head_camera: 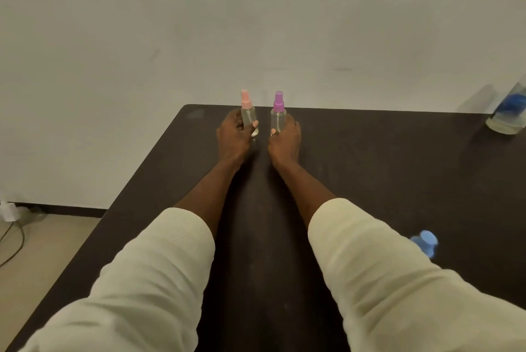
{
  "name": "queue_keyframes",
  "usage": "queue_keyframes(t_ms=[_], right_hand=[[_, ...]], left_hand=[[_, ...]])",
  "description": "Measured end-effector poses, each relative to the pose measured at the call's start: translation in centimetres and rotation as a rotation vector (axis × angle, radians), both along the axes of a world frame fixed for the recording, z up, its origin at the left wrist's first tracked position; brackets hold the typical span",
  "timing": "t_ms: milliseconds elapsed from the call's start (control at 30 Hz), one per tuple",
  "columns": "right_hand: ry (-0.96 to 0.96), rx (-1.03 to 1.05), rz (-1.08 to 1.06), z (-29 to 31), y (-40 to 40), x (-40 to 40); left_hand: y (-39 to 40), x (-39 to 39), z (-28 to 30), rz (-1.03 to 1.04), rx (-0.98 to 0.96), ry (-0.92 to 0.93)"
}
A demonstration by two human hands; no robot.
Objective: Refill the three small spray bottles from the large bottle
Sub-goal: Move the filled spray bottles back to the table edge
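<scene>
Two small clear spray bottles stand upright near the far edge of the dark table [370,169]. My left hand [234,136] grips the pink-capped bottle [247,112]. My right hand [284,141] grips the purple-capped bottle [278,116]. The bottles are a short gap apart. A blue-capped bottle top [425,242] shows behind my right sleeve, its body hidden. The large clear bottle [508,112] with a blue label stands at the table's far right, cut off by the frame.
A pale wall rises just behind the table's far edge. To the left the table ends and the floor shows, with cables and a white plug [10,210] by the wall.
</scene>
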State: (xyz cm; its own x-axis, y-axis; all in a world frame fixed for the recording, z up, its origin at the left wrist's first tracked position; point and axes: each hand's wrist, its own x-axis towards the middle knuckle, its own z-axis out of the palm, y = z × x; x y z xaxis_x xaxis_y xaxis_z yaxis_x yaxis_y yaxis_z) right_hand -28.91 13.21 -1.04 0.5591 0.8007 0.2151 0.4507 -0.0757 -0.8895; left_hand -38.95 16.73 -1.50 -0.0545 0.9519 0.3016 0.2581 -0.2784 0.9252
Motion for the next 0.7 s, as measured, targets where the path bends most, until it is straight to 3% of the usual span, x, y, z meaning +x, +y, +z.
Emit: queue_keyframes(t_ms=[533,700], right_hand=[[-0.008,-0.011,-0.056,-0.8,10.6,1.9],[-0.031,0.020,-0.085,-1.1,12.1,2.0]], left_hand=[[9.8,2.6,-0.5,0.028,0.004,-0.038],[10.8,2.9,-0.5,0.078,-0.029,0.063]])
